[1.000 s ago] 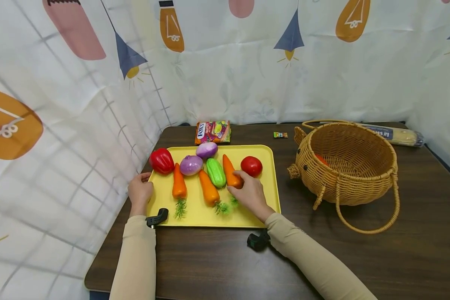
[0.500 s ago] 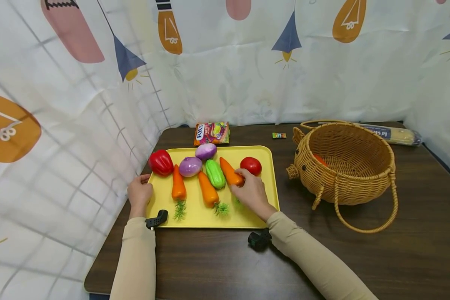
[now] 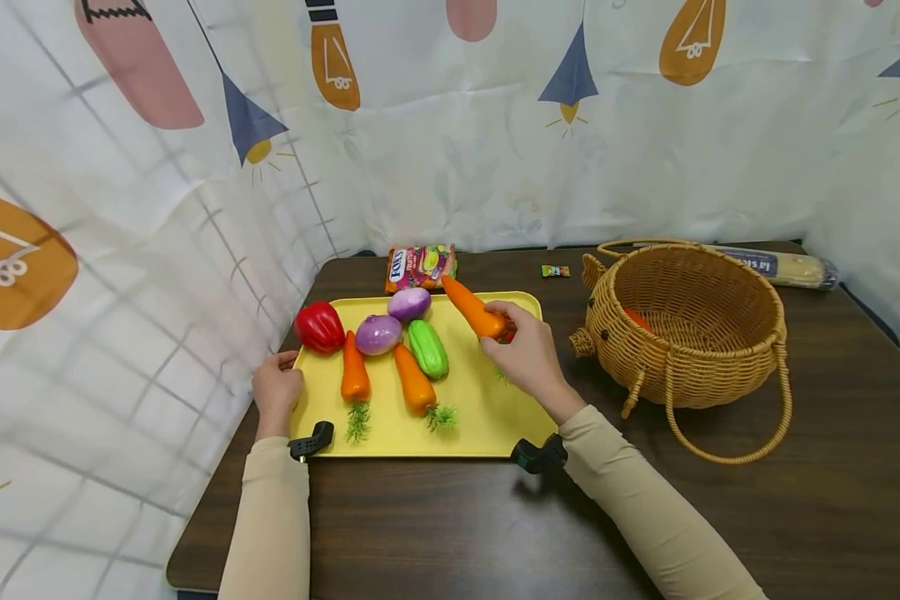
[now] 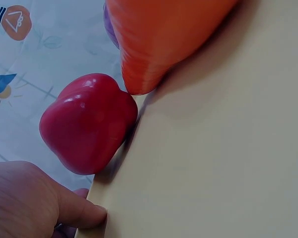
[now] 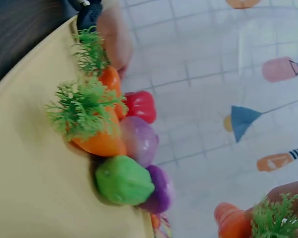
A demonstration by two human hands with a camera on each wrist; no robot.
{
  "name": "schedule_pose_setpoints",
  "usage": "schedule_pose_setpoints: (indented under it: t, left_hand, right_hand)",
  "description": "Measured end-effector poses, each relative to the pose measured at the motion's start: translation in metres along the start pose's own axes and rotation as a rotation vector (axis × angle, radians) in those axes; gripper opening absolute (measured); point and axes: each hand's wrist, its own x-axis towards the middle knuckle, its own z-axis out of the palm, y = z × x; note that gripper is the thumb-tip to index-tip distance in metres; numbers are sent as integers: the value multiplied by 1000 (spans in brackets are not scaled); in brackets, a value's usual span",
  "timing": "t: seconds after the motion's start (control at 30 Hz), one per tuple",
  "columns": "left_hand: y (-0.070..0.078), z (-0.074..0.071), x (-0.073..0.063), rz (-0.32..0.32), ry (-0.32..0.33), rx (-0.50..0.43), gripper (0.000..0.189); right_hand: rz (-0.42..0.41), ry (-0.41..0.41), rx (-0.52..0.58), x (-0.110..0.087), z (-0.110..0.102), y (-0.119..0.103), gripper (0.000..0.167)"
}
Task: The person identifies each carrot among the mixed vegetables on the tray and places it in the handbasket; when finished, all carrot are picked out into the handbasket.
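Note:
My right hand (image 3: pixel 531 357) holds an orange toy carrot (image 3: pixel 468 307) by its thick end, raised over the right part of the yellow tray (image 3: pixel 487 421). Its green leaves (image 5: pixel 280 218) show in the right wrist view. Behind that hand the tomato is almost wholly hidden. My left hand (image 3: pixel 276 392) grips the tray's left rim, thumb on top and fingers beneath. Close by it sits a red bell pepper (image 4: pixel 89 124). Two more carrots (image 3: pixel 355 371), two purple onions (image 3: pixel 378 335) and a green cucumber (image 3: pixel 428 349) lie on the tray.
A wicker pig-shaped basket (image 3: pixel 690 379) stands to the right, with an orange-red thing (image 3: pixel 636 318) inside. Behind the tray are a candy bag (image 3: pixel 422 267) and a small wrapped sweet (image 3: pixel 555 271). A pasta packet (image 3: pixel 795 271) lies behind the basket, near the curtain.
The right hand has lifted the carrot off the tray and moved it up and to the right, now covering the tomato. My left hand keeps its place on the rim.

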Motion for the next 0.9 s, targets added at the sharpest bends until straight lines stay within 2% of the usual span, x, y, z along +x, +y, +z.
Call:
schedule_pose_setpoints:
  t: [0.27,0.6,0.9]
  left_hand:
    - [-2,0,-1,7,4,6,44]
    - [-1,0,-1,15,11,7,43]
    - [-2,0,1,8,5,5,43]
  right_hand:
    - [-14,15,34,2,-24,-10,42]
    - [-46,59,43,8,-65,-15,42]
    - [6,108,93,7,-100,-18,40]
